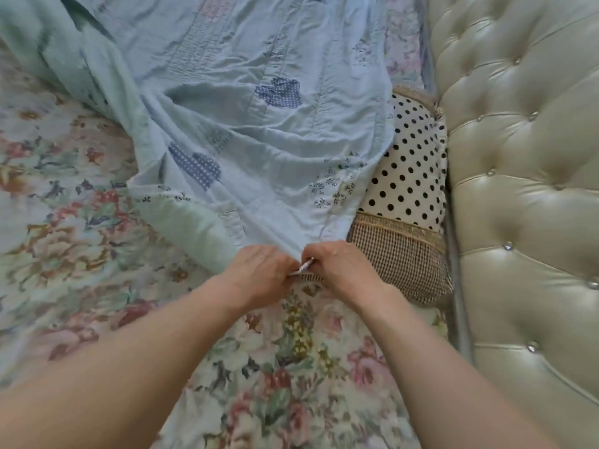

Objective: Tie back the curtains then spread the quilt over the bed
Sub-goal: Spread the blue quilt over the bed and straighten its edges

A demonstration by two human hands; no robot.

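A pale blue quilt [246,102] with dark blue dotted heart patches lies rumpled across the upper middle of the bed. Its near corner comes to a point between my hands. My left hand [259,273] and my right hand [340,267] are side by side, both pinching that corner, fingers closed on the fabric. The quilt's green underside shows along its left edge. A floral sheet [81,254] covers the mattress beneath. No curtains are in view.
A polka-dot pillow [408,170] with a checked woven end [402,257] lies at the right, partly under the quilt's edge. A tufted cream leather headboard [525,189] runs down the right side.
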